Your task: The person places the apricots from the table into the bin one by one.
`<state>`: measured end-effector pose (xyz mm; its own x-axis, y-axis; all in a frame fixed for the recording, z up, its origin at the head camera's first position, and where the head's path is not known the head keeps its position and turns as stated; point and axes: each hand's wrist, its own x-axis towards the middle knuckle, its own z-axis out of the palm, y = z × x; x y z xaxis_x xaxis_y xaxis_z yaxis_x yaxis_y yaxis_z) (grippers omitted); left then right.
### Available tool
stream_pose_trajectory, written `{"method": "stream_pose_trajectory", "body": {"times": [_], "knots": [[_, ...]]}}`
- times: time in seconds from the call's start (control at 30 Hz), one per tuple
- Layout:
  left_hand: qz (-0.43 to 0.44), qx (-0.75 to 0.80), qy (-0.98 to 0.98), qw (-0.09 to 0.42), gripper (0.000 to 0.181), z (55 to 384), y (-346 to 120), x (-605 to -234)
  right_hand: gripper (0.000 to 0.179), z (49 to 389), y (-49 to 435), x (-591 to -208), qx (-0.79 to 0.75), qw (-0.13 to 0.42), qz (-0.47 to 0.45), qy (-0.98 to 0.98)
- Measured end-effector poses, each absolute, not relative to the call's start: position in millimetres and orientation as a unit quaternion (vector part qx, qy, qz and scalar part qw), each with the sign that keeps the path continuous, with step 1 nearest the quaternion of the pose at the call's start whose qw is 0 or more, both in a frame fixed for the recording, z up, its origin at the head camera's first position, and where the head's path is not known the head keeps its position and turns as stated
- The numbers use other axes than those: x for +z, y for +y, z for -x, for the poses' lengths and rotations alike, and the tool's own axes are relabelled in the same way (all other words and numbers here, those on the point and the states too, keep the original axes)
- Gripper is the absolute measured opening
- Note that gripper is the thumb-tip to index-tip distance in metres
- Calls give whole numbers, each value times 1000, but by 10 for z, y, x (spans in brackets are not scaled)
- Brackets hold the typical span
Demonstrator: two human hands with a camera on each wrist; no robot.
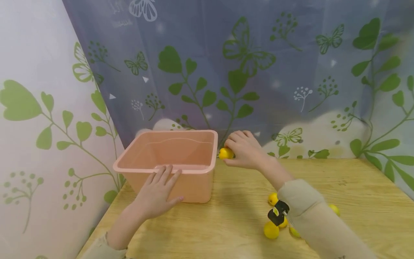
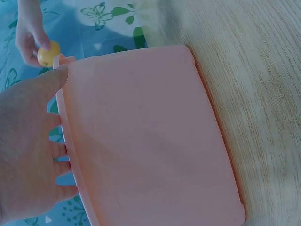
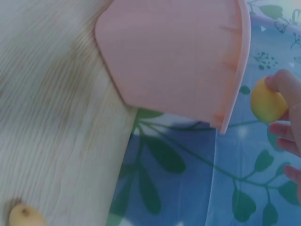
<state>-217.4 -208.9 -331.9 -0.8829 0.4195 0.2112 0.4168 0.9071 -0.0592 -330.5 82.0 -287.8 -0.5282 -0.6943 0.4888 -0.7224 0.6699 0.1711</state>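
A pink plastic tub (image 1: 194, 185) stands on the wooden table, its mouth facing up. My left hand (image 1: 158, 196) rests on the tub's near rim with fingers spread and fairly straight; in the left wrist view the thumb (image 2: 57, 79) lies along the outer side of that rim. Beside the tub's right edge, raised above the table, my right hand (image 1: 244, 150) pinches a yellow lemon-like fruit (image 1: 226, 153) between thumb and fingers. The right wrist view shows that fruit (image 3: 267, 100) just outside the rim, apart from it.
Several more yellow fruits lie on the table (image 1: 239, 230) under the right forearm, among them one in front (image 1: 271, 230) and one behind (image 1: 273, 198). A black wrist-camera mount (image 1: 277, 213) partly hides them. A patterned curtain (image 1: 207, 90) hangs behind the table.
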Motion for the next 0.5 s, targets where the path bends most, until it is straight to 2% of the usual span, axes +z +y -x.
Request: {"method": "stream_pose_trajectory", "body": {"times": [0.2,0.5], "knots": [[216,11,-970,111,76,2173,-2089,-3307,32,3334,559,-2850,32,285,-400,-870],[216,13,-970,111,76,2165,-2088,-3316,32,3378,221,-2891,39,235,-374,-896]]}}
